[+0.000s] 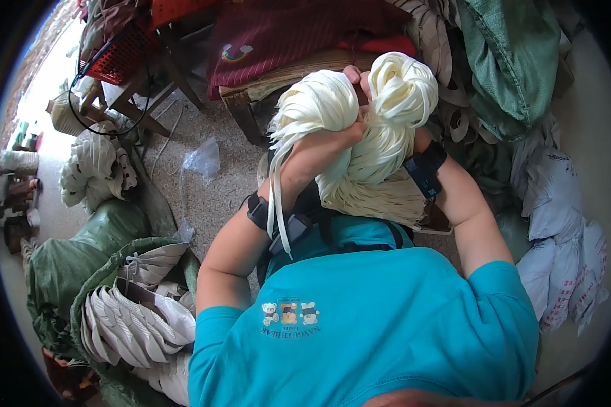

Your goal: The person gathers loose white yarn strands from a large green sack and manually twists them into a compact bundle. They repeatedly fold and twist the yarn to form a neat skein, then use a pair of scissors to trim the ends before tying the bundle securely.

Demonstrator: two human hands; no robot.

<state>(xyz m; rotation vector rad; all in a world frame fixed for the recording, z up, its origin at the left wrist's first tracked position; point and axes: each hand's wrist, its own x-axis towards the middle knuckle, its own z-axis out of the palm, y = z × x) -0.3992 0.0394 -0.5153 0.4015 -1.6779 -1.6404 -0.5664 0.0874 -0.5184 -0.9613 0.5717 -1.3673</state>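
A thick bundle of cream flat laces [366, 166] is held up in front of me, looped into two rounded bunches at the top. My left hand [326, 146] is closed around the left bunch, and a few loose strands hang over its wrist. My right hand [422, 140] is mostly hidden behind the right bunch and supports it from the far right side. Fingertips show in the gap between the two bunches. Below, the cut or loose ends of the laces fan out over my lap. Both wrists wear black straps with small devices.
A wooden stool [241, 112] draped with a maroon cloth [278, 51] stands ahead. Left are a red basket [119, 57], a clear plastic bag [202, 159] and a green sack [108, 234] beside stacked shoe uppers [125, 325]. Right are a green cloth [509, 74] and white sacks [553, 197].
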